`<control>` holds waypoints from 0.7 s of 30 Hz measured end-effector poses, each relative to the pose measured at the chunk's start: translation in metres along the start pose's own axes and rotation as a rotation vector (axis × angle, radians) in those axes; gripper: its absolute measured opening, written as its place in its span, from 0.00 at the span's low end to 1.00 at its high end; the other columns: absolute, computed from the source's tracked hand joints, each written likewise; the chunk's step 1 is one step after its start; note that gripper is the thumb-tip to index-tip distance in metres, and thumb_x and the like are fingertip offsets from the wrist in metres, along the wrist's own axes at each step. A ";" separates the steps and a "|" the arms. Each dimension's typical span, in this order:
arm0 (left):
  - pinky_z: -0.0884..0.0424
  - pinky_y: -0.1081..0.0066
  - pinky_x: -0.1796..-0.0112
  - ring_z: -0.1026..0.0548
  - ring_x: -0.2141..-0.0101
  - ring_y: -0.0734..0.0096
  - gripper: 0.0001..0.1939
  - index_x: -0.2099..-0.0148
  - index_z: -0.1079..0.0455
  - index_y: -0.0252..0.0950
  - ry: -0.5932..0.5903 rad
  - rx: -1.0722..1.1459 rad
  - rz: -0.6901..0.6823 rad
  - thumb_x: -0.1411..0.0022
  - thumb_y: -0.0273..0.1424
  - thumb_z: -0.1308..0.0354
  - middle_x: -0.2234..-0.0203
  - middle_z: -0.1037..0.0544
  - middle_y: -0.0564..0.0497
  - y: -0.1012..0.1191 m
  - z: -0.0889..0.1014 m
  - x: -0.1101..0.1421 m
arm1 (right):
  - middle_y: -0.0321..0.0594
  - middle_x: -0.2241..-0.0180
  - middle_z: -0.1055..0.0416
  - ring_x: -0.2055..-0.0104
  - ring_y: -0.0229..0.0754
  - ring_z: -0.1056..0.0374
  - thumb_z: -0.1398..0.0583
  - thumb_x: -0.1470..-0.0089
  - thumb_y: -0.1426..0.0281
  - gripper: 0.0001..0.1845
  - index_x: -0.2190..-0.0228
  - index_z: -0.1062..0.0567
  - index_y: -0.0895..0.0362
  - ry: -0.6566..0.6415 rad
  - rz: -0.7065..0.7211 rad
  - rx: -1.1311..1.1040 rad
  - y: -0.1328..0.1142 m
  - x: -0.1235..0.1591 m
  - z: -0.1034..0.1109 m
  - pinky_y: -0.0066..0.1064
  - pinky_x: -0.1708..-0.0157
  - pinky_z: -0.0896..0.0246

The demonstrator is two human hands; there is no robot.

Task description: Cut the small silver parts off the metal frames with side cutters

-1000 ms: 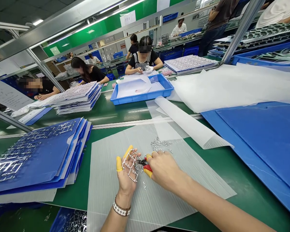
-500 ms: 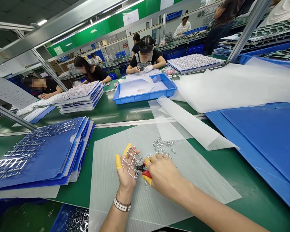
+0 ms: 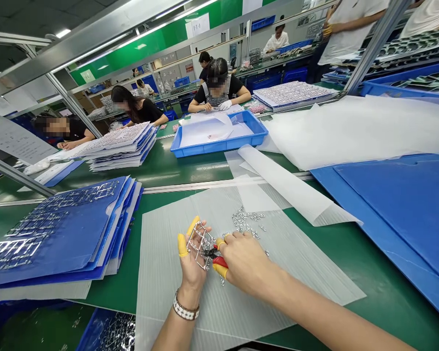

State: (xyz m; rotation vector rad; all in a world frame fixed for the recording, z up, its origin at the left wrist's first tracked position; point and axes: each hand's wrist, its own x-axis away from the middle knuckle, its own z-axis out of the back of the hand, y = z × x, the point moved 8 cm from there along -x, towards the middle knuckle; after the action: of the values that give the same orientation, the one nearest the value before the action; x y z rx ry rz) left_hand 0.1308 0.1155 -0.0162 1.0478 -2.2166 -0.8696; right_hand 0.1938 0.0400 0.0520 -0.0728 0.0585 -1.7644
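My left hand (image 3: pixel 192 265), palm up with yellow finger cots on thumb and finger, holds a silver sprue frame (image 3: pixel 197 243) with small parts on it. My right hand (image 3: pixel 243 258), also in yellow finger cots, is closed round red-handled cutting pliers (image 3: pixel 219 261). The pliers' dark jaws are at the frame's right side, over the left palm; whether they touch a part is too small to tell. Loose silver pieces (image 3: pixel 244 222) lie on the translucent sheet (image 3: pixel 168 297) beyond my right hand, and a few more lie below the pliers.
At left stands a stack of blue sheets (image 3: pixel 80 234) with silver frames on top. A rolled white sheet (image 3: pixel 296 190) and large blue boards (image 3: pixel 398 200) lie to the right. A blue tray (image 3: pixel 219 147) sits across the bench, where several co-workers sit.
Both hands remain over the sheet; the pliers and right hand have shifted slightly left along the frame. A co-worker opposite has bent the head lower, and a person standing behind now holds a white sheet.
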 end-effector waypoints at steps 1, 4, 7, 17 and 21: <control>0.32 0.66 0.58 0.29 0.55 0.60 0.29 0.50 0.30 0.36 0.005 -0.010 -0.003 0.41 0.51 0.55 0.52 0.27 0.43 0.000 0.000 0.000 | 0.48 0.70 0.27 0.65 0.52 0.31 0.42 0.49 0.60 0.14 0.68 0.26 0.59 0.000 0.000 0.002 0.000 0.000 0.000 0.39 0.66 0.41; 0.33 0.65 0.57 0.29 0.55 0.59 0.29 0.50 0.30 0.36 0.021 -0.032 0.003 0.41 0.51 0.54 0.53 0.27 0.43 -0.003 0.002 -0.001 | 0.49 0.70 0.28 0.65 0.53 0.31 0.41 0.50 0.62 0.13 0.69 0.26 0.60 -0.007 0.000 0.026 -0.001 0.000 -0.001 0.40 0.67 0.41; 0.33 0.65 0.57 0.28 0.55 0.60 0.29 0.50 0.30 0.36 0.020 -0.035 0.002 0.42 0.51 0.54 0.53 0.27 0.43 -0.004 0.002 -0.002 | 0.48 0.71 0.28 0.66 0.53 0.30 0.41 0.49 0.62 0.13 0.69 0.26 0.60 -0.005 0.012 0.037 -0.003 0.000 -0.001 0.39 0.68 0.41; 0.32 0.63 0.58 0.26 0.58 0.57 0.29 0.53 0.28 0.33 0.009 0.101 0.059 0.42 0.51 0.54 0.54 0.26 0.41 -0.002 0.002 -0.004 | 0.47 0.70 0.27 0.66 0.51 0.30 0.41 0.50 0.66 0.09 0.70 0.26 0.59 0.001 -0.007 -0.042 0.007 0.001 -0.003 0.36 0.68 0.41; 0.32 0.61 0.57 0.25 0.60 0.56 0.30 0.54 0.28 0.31 -0.017 0.201 0.122 0.42 0.51 0.54 0.56 0.25 0.40 -0.008 0.001 -0.007 | 0.44 0.64 0.27 0.62 0.47 0.31 0.44 0.49 0.68 0.12 0.61 0.29 0.58 0.129 -0.142 -0.337 0.037 0.003 -0.012 0.33 0.65 0.40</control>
State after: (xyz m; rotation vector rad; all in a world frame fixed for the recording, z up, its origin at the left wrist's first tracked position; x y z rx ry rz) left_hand 0.1376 0.1179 -0.0238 0.9841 -2.3927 -0.6156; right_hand 0.2283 0.0299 0.0372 -0.2117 0.4548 -1.8846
